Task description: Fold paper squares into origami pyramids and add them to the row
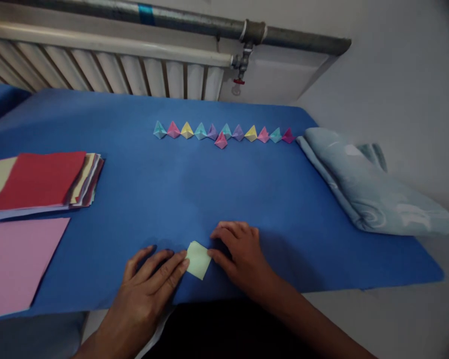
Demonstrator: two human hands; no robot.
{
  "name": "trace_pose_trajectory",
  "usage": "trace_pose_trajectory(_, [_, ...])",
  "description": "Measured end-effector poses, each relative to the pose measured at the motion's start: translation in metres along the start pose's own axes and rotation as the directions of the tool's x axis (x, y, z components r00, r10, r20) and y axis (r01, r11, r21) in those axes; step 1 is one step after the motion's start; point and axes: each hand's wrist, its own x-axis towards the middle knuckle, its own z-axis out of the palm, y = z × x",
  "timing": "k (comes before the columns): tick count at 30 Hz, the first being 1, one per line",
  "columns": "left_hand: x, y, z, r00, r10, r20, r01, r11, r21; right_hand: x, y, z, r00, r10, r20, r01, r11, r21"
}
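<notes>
A small light green folded paper square (198, 260) lies on the blue tabletop near the front edge, turned so its corners point roughly up, down and sideways. At its left corner, my left hand (149, 284) has the thumb and index fingertips closed on the paper, while the other fingers rest on the table. My right hand (243, 257) touches the right corner with its thumb. The right index finger is held apart from that thumb, and the fingers are curved over the table with nothing gripped between them.
Behind is a row of small folded paper diamonds (200, 131), one pink diamond (221, 140) in front. Stacked coloured paper (41, 179) and pink sheets (22, 264) lie left. A rolled light blue blanket (374, 184) lies right. A radiator (134, 75) stands behind the blue table (153, 189).
</notes>
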Motion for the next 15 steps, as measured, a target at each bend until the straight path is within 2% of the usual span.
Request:
trace_pose_trajectory(4, [0.021,0.003,-0.005,0.999,-0.011,-0.030,0.011,1.000,0.000,0.002,-0.001,-0.002,1.000,-0.005,0.019,0.004,1.000,0.029])
trace_pose_trajectory(7, [0.056,0.002,-0.008,0.994,0.035,0.102,-0.031,0.999,-0.038,0.003,-0.001,-0.002,1.000,-0.005,0.021,0.004,0.999,0.052])
trace_pose_trajectory(8, [0.069,0.001,-0.008,0.974,0.100,0.205,-0.088,0.994,-0.067,0.004,-0.001,-0.003,1.000,-0.004,0.021,0.003,0.998,0.055])
trace_pose_trajectory(9, [0.080,-0.001,-0.009,0.944,0.087,0.319,-0.066,0.995,-0.076,0.004,-0.001,-0.003,1.000,-0.002,0.021,0.001,0.999,0.054])
trace_pose_trajectory(11, [0.099,-0.004,-0.010,0.889,0.070,0.453,-0.043,0.997,-0.070,0.003,-0.001,-0.003,1.000,-0.002,0.027,0.001,0.999,0.043])
trace_pose_trajectory(15, [0.119,-0.006,-0.011,0.821,0.027,0.571,-0.006,0.999,-0.038,0.000,0.001,-0.002,1.000,-0.010,0.009,0.010,1.000,0.019])
